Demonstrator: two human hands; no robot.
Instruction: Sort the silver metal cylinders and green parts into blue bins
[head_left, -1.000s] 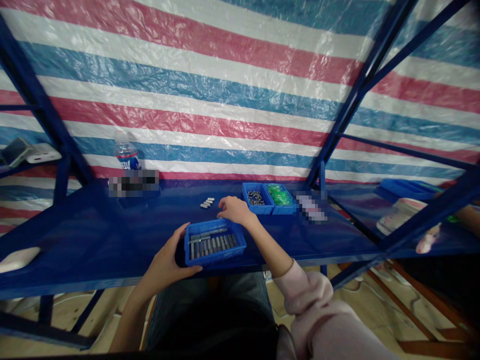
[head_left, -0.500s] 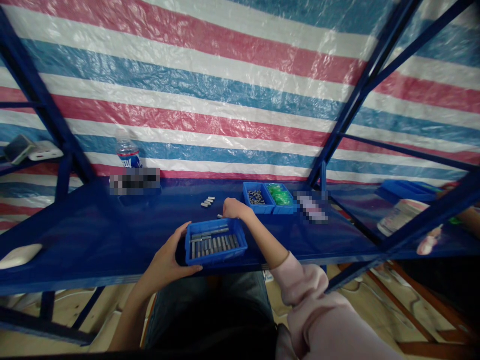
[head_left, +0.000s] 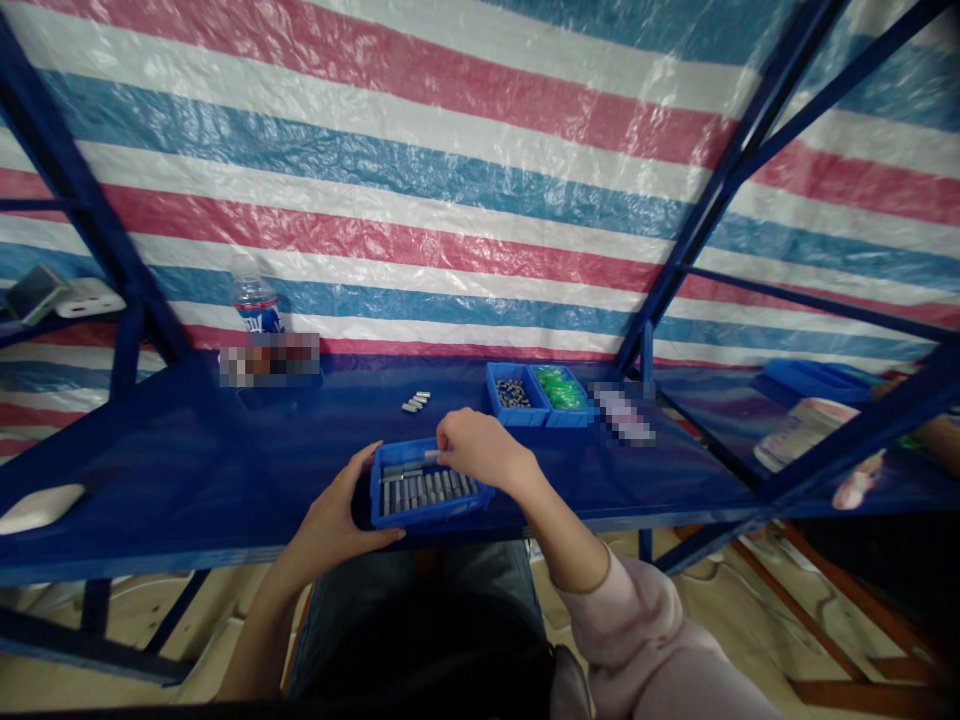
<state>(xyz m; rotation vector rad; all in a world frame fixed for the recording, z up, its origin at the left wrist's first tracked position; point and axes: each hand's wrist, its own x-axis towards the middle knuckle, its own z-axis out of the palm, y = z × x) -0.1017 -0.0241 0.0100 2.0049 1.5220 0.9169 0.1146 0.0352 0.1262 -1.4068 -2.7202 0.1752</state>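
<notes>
My left hand [head_left: 346, 517] grips the left end of a blue plastic bin [head_left: 427, 515] at the table's front edge, thumb at the near side and fingers at the far side. Inside the bin, short metal cylinders [head_left: 420, 490] lie side by side in a row, with more behind them. Over the bin's far right part, my right hand [head_left: 480, 447] pinches a small metal cylinder [head_left: 431, 456] between thumb and fingers. Several loose cylinders [head_left: 416, 402] lie on the blue table just beyond the bin.
Two joined blue bins stand behind my right hand, one with small metal parts [head_left: 512, 393], the other with green pieces [head_left: 559, 388]. A bottle [head_left: 257, 303] stands at the back left, a white object [head_left: 41, 508] at the left edge. Blue frame posts [head_left: 690, 230] rise at both sides.
My right hand has come back from the table beyond the bin to over the bin, carrying a metal cylinder. My left hand and the bin have stayed in place.
</notes>
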